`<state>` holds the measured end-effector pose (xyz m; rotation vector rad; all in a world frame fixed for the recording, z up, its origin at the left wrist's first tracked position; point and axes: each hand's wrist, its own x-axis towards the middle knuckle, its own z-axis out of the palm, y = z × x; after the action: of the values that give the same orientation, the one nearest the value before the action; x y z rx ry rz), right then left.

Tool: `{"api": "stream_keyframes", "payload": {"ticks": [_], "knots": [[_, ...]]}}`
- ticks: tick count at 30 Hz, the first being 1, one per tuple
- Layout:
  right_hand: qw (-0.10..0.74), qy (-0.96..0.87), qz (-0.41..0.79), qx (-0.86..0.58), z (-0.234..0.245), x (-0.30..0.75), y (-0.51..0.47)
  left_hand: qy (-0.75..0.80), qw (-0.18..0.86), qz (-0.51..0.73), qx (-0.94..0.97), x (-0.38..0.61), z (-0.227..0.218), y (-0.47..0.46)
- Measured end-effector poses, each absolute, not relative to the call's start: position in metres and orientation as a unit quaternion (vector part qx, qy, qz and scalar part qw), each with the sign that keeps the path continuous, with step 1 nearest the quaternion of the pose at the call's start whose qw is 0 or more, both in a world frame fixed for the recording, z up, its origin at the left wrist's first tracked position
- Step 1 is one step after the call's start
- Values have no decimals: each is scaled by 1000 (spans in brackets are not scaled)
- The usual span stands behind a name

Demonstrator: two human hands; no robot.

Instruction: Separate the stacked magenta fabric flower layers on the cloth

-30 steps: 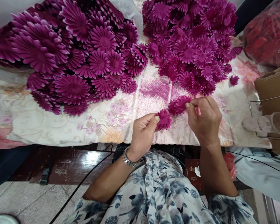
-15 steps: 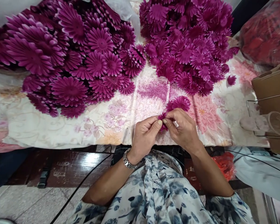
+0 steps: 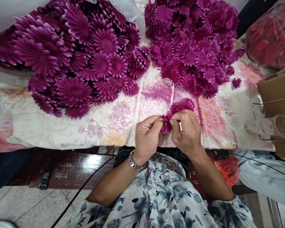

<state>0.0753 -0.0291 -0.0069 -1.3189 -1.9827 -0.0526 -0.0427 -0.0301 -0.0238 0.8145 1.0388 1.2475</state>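
Between my two hands is a small purple artificial flower (image 3: 166, 124), pinched by its petals at either side. My left hand (image 3: 149, 134), with a metal watch on the wrist, grips its left edge between thumb and forefinger. My right hand (image 3: 187, 131) pinches the right edge the same way. Just behind the right fingers lies another purple flower head (image 3: 184, 104) on the cloth. Part of the held flower is covered by my fingertips.
A large heap of wide purple flowers (image 3: 73, 91) spreads at the left, and a pile of smaller ones (image 3: 190, 57) at the back right. Purple dust (image 3: 158, 91) marks the floral tablecloth (image 3: 90, 139). At the right stand a clear plastic cup (image 3: 283, 126), a cardboard box (image 3: 277, 82) and a red-filled bag (image 3: 270, 34).
My fingertips have drawn slightly apart, so more of the flower between them shows. The whole view has shifted a little.
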Motion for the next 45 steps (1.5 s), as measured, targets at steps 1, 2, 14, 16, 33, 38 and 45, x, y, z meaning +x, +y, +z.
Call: {"api": "stream_keyframes", "payload": {"ticks": [1,2,14,16,33,38,45], "knots": [[372,-772,-25,-514,-6,75,-29,453,613,546,347,-42,-23,-29],[374,-772,-27,-514,-5,74,-28,456,610,553,339,-42,-21,-27],[341,-715,-141,-594,9,121,-14,446,646,572,237,-50,-8,-15],[369,-746,-79,-549,11,109,-15,448,647,562,255,-48,-9,-17],[380,-780,65,-492,-4,78,-25,450,662,547,245,-46,-15,-23],[402,-768,2,-498,-5,75,-25,432,678,557,209,-44,-10,-21],[380,-778,-66,-497,-1,78,-25,419,669,551,270,-49,-17,-24]]}}
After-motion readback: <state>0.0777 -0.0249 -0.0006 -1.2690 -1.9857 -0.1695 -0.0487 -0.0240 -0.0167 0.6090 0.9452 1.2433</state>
